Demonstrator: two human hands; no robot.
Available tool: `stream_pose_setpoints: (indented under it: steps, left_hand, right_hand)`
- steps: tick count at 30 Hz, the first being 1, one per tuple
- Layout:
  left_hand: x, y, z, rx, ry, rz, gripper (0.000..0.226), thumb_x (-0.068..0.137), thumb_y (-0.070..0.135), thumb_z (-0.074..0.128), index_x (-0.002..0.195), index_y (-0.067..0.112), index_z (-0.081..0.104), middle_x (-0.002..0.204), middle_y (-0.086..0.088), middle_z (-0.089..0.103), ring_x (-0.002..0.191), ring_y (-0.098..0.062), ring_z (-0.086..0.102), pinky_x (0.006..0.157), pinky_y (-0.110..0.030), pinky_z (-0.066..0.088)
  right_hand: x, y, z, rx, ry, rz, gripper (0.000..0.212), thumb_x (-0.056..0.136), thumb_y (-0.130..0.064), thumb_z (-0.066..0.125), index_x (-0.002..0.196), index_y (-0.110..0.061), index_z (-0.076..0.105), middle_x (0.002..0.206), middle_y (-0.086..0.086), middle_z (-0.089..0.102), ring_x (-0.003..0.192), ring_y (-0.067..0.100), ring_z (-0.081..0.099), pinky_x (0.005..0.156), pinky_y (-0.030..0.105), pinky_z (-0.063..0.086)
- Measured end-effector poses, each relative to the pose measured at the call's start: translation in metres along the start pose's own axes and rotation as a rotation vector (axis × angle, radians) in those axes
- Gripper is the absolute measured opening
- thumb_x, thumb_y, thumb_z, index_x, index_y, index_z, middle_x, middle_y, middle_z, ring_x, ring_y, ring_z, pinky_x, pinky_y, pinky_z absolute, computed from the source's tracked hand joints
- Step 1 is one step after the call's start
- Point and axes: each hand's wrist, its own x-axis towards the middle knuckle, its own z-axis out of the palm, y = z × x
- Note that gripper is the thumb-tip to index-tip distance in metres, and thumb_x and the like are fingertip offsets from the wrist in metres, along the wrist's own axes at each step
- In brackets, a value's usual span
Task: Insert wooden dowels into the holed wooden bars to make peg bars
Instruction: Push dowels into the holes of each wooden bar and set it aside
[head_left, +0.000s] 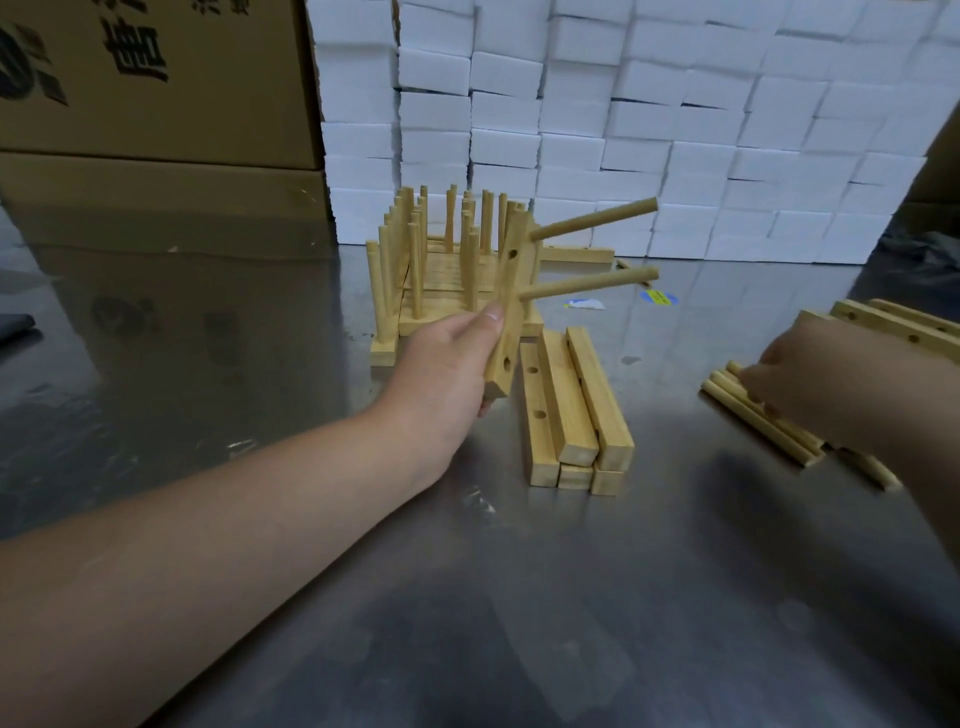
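steel table (519, 597); left fingers (491, 314) clamped on two-peg bar (514, 278), right fingers (753, 376) over loose dowels (753, 421), grip unclear

The light is dim and cool, falling softly from above, and the whole picture looks slightly grainy. The white foam blocks (675, 130) are the brightest part, tinted bluish. The steel table (519, 597) shines dully: it mirrors the cardboard boxes (156, 93) at far left and shows pale glare streaks. A broad, fuzzy shadow lies on it under the right forearm. The right hand (810, 384) is smeared by motion blur, while the left hand (447, 374) and the bar (511, 312) it grips look sharper. The wide lens bends the block rows and stretches the near forearm.
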Motion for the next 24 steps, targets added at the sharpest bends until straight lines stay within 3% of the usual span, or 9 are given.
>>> stream_pose_setpoints:
  steps: [3,7,10,12,15,19,24]
  left_hand:
    - [-0.001,0.0,0.0,0.031,-0.015,0.001,0.033,0.095,0.036,0.045,0.068,0.026,0.062,0.051,0.009,0.051,0.043,-0.001,0.045,0.041,-0.012,0.038]
    - [0.0,-0.001,-0.001,0.011,-0.015,-0.005,0.03,0.095,0.035,0.045,0.073,0.024,0.062,0.054,0.005,0.05,0.043,-0.002,0.044,0.041,-0.012,0.038]
    - [0.001,-0.002,-0.001,0.015,-0.007,-0.012,0.026,0.095,0.036,0.044,0.091,0.019,0.064,0.063,-0.001,0.05,0.049,-0.006,0.045,0.042,-0.011,0.038]
    - [0.002,-0.002,-0.001,0.019,-0.007,-0.013,0.029,0.096,0.035,0.044,0.099,0.015,0.065,0.066,-0.002,0.05,0.054,-0.009,0.044,0.042,-0.011,0.038]
    - [0.001,-0.001,-0.001,0.009,-0.007,-0.013,0.027,0.096,0.034,0.045,0.081,0.023,0.063,0.067,-0.001,0.053,0.052,-0.007,0.045,0.042,-0.011,0.038]
    - [0.0,0.0,0.0,0.006,0.008,-0.018,0.027,0.096,0.034,0.045,0.077,0.026,0.062,0.067,0.001,0.055,0.051,-0.007,0.045,0.041,-0.011,0.038]
    - [0.0,0.001,0.0,-0.035,0.021,-0.043,0.03,0.096,0.033,0.044,0.076,0.025,0.064,0.066,0.0,0.056,0.049,-0.006,0.045,0.042,-0.014,0.038]
  right_hand:
    - [0.002,-0.001,0.009,-0.036,-0.003,-0.016,0.031,0.088,-0.037,0.048,0.078,-0.013,0.064,0.074,0.006,0.059,0.07,0.022,0.054,0.067,0.031,0.047]
    - [0.006,-0.001,0.015,-0.014,0.032,-0.05,0.032,0.088,-0.035,0.048,0.07,-0.014,0.065,0.07,0.006,0.062,0.065,0.02,0.054,0.059,0.027,0.042]
    - [0.006,0.002,0.009,0.047,0.103,-0.04,0.025,0.089,-0.029,0.046,0.083,-0.015,0.066,0.079,0.006,0.061,0.069,0.023,0.055,0.062,0.031,0.048]
    - [0.005,0.001,0.008,0.01,0.059,-0.028,0.026,0.091,-0.028,0.044,0.091,-0.012,0.065,0.086,0.008,0.06,0.077,0.026,0.056,0.068,0.033,0.048]
    - [0.001,-0.005,0.013,-0.039,0.001,-0.073,0.025,0.09,-0.029,0.045,0.09,-0.013,0.064,0.086,0.008,0.059,0.08,0.025,0.055,0.064,0.029,0.041]
    - [-0.009,-0.016,0.014,-0.044,-0.09,-0.175,0.022,0.087,-0.035,0.054,0.09,-0.017,0.067,0.091,0.004,0.063,0.084,0.021,0.057,0.071,0.03,0.047]
    - [-0.014,-0.016,0.009,-0.129,-0.142,-0.227,0.018,0.089,-0.031,0.053,0.09,-0.018,0.066,0.077,-0.002,0.056,0.071,0.014,0.053,0.052,0.018,0.035]
